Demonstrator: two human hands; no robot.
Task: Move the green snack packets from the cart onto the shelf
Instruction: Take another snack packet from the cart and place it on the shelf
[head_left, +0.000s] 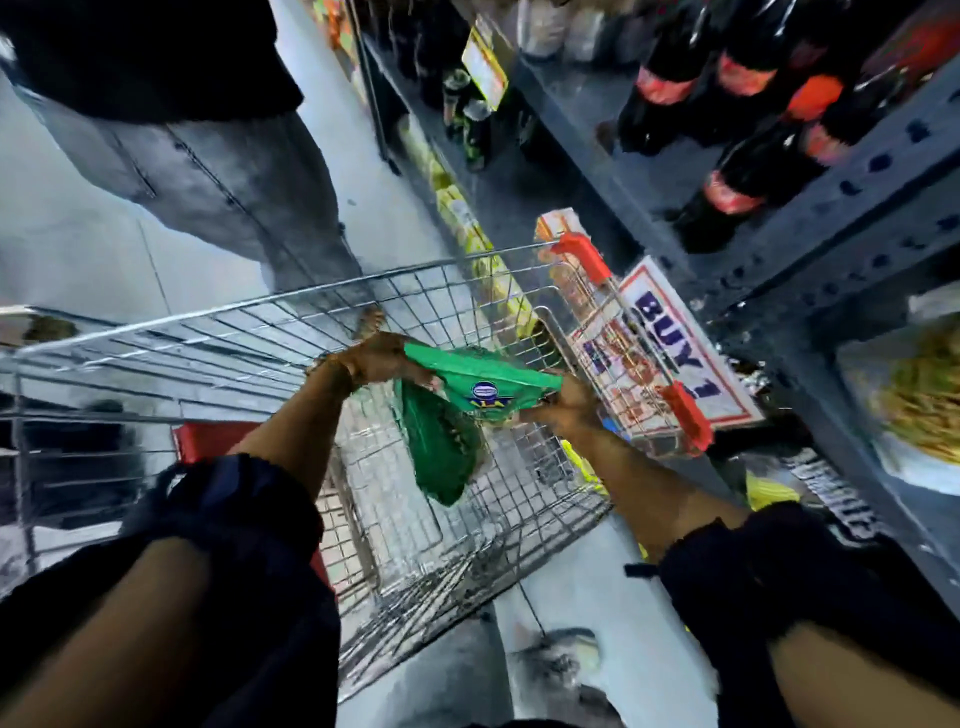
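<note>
Both my hands hold a green snack packet (485, 387) above the wire cart (291, 312). My left hand (376, 358) grips its left end and my right hand (563, 405) grips its right end. A second green packet (439, 452) hangs or leans just below the first, inside the cart; I cannot tell whether a hand also holds it. The dark metal shelf (810, 249) stands to the right of the cart. The picture is blurred by motion.
Another person in grey trousers (208, 171) stands just beyond the cart on the left. Dark soda bottles (737, 130) fill the upper shelf. A "BUY 1" sign (670, 343) hangs beside the cart's red-capped rim (685, 415). A noodle packet (919, 395) lies on the right shelf.
</note>
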